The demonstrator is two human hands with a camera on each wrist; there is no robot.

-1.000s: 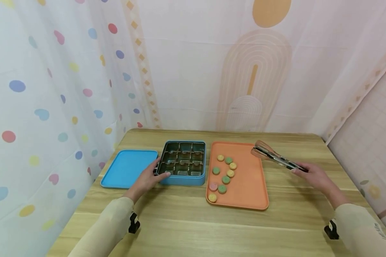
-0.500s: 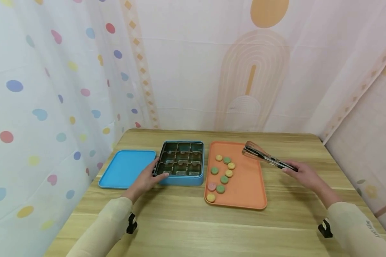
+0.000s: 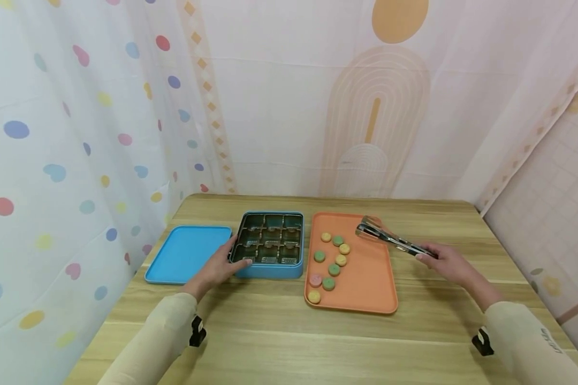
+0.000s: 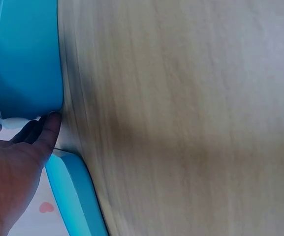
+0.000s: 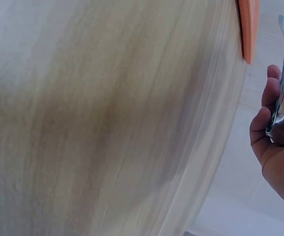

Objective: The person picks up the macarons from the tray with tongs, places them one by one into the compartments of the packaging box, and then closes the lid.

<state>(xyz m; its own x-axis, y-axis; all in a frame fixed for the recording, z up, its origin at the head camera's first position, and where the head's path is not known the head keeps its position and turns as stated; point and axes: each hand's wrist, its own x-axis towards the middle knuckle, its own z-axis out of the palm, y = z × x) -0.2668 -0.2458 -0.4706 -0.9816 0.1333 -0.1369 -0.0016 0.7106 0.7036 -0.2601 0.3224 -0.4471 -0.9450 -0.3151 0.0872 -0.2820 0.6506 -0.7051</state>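
My left hand (image 3: 218, 267) holds the front left corner of a blue box (image 3: 270, 270), fingers along its side and thumb at the front rim. In the left wrist view, fingers (image 4: 48, 132) touch the box's blue wall (image 4: 26, 59). A dark insert (image 3: 268, 238) with several square compartments lies inside the box. My right hand (image 3: 455, 263) grips metal tongs (image 3: 396, 239) by the handle end; their tips overlap the far right part of the orange tray (image 3: 366, 291). Several small round cakes, such as a green one (image 3: 328, 284) and a pink one (image 3: 315, 280), lie on the tray's left half.
A blue lid (image 3: 188, 254) lies flat on the wooden table (image 3: 270, 342), left of the box. Patterned curtains (image 3: 279, 107) hang behind the table and at both sides. The tray stands close to the right of the box.
My right hand has moved left with the tongs, bringing their tips further over the tray. The left hand stays on the box. The head view has shifted slightly.
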